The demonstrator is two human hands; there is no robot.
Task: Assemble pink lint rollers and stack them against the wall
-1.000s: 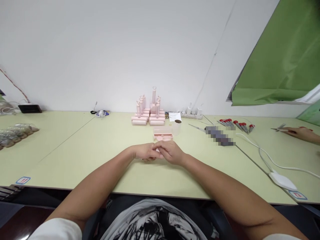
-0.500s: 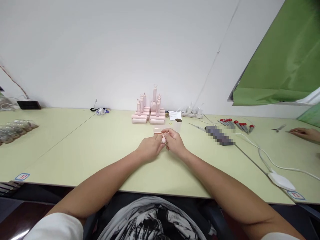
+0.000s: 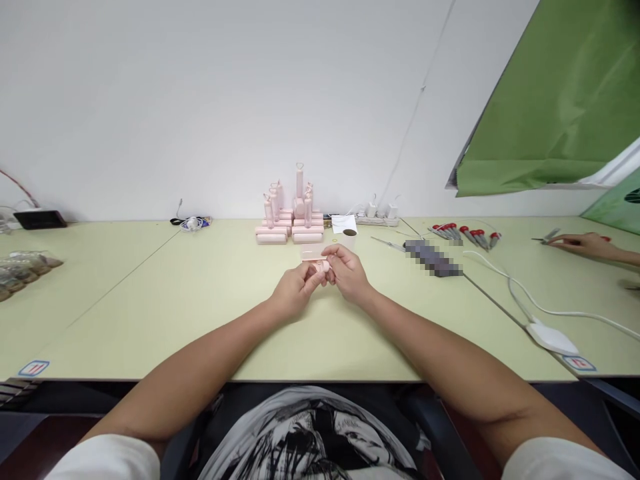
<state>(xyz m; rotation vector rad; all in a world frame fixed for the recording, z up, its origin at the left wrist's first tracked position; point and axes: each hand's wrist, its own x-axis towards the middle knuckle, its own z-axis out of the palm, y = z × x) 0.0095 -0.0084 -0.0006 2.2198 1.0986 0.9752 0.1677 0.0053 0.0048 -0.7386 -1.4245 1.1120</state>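
Note:
My left hand [image 3: 295, 291] and my right hand [image 3: 349, 273] meet above the middle of the pale green table [image 3: 200, 300]. Both pinch a small pink part [image 3: 321, 267] between their fingertips, the fingers curled round it. Just behind the hands lies a shallow clear tray [image 3: 314, 253] with something pink in it. Further back stands a cluster of pink cylindrical pieces [image 3: 290, 217], some upright and some stacked lying flat.
A small cup [image 3: 350, 238] and white paper [image 3: 344, 223] sit behind my right hand. Red-handled screwdrivers [image 3: 465, 235], a power strip [image 3: 376, 217] and a white cable with adapter [image 3: 550, 335] lie to the right. Another person's hand [image 3: 583, 245] rests far right. Bagged items [image 3: 23, 267] lie far left.
Both hands have moved away from me, from resting near the table's middle to just in front of the tray, and now hold the small pink part up between the fingertips.

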